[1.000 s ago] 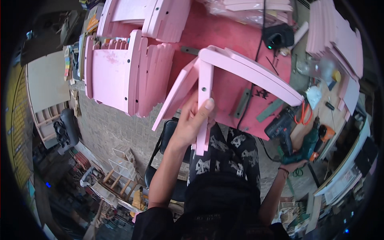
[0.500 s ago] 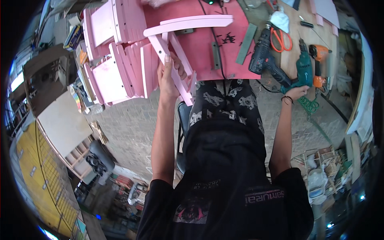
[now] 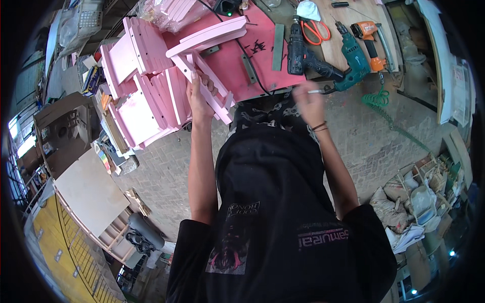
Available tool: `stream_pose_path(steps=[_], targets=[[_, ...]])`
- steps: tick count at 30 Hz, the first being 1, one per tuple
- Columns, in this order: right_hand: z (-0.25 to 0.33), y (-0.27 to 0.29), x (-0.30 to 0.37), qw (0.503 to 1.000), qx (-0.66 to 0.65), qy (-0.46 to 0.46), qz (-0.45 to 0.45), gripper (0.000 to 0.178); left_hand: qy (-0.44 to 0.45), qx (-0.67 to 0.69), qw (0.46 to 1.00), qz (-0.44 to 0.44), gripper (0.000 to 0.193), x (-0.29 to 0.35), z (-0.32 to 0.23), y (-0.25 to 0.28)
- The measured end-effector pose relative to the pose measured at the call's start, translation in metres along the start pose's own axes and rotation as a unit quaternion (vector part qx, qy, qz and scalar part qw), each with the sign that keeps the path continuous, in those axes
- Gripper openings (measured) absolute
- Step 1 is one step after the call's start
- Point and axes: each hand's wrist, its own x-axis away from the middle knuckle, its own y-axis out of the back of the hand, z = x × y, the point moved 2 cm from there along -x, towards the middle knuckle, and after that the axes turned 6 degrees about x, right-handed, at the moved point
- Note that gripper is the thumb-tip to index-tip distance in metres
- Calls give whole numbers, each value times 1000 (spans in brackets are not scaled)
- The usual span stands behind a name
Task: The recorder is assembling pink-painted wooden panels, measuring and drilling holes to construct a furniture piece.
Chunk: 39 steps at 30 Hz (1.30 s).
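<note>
My left hand (image 3: 202, 96) is wrapped round a leg of a pink wooden frame (image 3: 209, 38), which has a curved top piece and slanting legs with dark screw holes. The frame leans over the front edge of the red-pink work surface (image 3: 262, 83). My right hand (image 3: 309, 101) is in front of that edge, smeared by motion. A short whitish stick-like thing shows at its fingers; whether they hold it cannot be made out. Closest to this hand lie a green corded drill (image 3: 353, 65) and a black cordless drill (image 3: 298, 53).
Stacked pink wooden assemblies (image 3: 146, 86) stand at the left. Dark screws (image 3: 258, 47), a green strip (image 3: 278, 48), orange-handled scissors (image 3: 316, 33) and an orange air tool (image 3: 369, 38) lie on the bench. A green coiled hose (image 3: 376, 98) hangs at the right; a black cable crosses the surface.
My right hand has moved left, away from the orange air tool and green drill, to the front of my lap. My left hand still grips the pink frame. The whole view has shifted.
</note>
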Motion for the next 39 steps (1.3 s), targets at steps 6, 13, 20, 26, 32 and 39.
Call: stream_pose_path(steps=[6, 13, 20, 26, 32, 39], targets=[[74, -95, -1, 934, -39, 220, 277, 31, -1, 13, 999, 38, 20, -6, 3, 6], [77, -115, 0, 927, -5, 301, 225, 33, -10, -14, 999, 33, 23, -6, 1, 2], [80, -114, 1, 927, 9, 307, 215, 34, -51, -93, 994, 14, 34, -7, 3, 0], [86, -110, -1, 928, 23, 279, 244, 31, -47, -158, 986, -9, 23, -7, -1, -3], [78, -115, 0, 936, 18, 267, 227, 30, -57, -181, 982, 3, 17, -3, -3, -10], [79, -117, -2, 935, 15, 269, 229, 31, -53, -196, 979, 1, 16, -5, -5, -8]])
